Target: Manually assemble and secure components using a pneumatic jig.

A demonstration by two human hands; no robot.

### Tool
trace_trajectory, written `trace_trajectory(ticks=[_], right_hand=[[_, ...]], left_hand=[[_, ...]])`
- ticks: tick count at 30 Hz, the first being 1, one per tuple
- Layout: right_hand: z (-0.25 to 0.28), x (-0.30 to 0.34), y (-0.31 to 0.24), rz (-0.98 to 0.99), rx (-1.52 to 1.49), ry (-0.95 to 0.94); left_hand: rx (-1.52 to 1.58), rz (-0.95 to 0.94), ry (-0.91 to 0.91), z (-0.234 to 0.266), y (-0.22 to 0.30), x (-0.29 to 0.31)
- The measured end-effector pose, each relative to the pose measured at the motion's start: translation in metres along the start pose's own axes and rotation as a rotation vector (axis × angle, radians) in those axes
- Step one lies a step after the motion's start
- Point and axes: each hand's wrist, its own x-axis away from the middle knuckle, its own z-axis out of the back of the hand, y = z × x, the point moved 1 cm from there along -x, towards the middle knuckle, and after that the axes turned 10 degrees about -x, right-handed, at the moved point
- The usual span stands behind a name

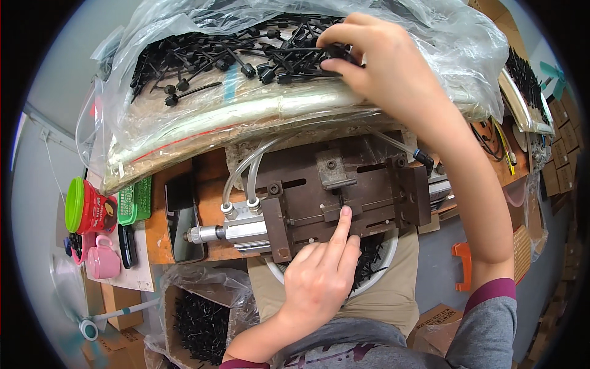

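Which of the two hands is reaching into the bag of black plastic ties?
The right hand, stretched up to the black ties in the clear bag. The left hand instead presses its forefinger on the rusty metal fixture.

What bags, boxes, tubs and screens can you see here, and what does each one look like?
Clear plastic bag: top, crinkly, full of black plastic ties.
Red tub: left edge, round, green lid.
Phone: left of the metal press, dark flat screen.
Cardboard box: bottom left, brown, plastic-lined, holding black parts.
Stacked cartons: far right, brown.
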Motion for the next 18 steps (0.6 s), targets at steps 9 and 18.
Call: trace_trajectory(ticks=[9,18], right_hand=[[0.039,-0.010,0.032,-0.610,-0.763,0.128],[0.057,0.001,0.066,-0.756,-1.029,0.239]], left_hand=[[-0.010,-0.010,-0.019,0.000,-0.001,0.001],[0.048,-0.050,-0.016,0.007,-0.004,0.003]])
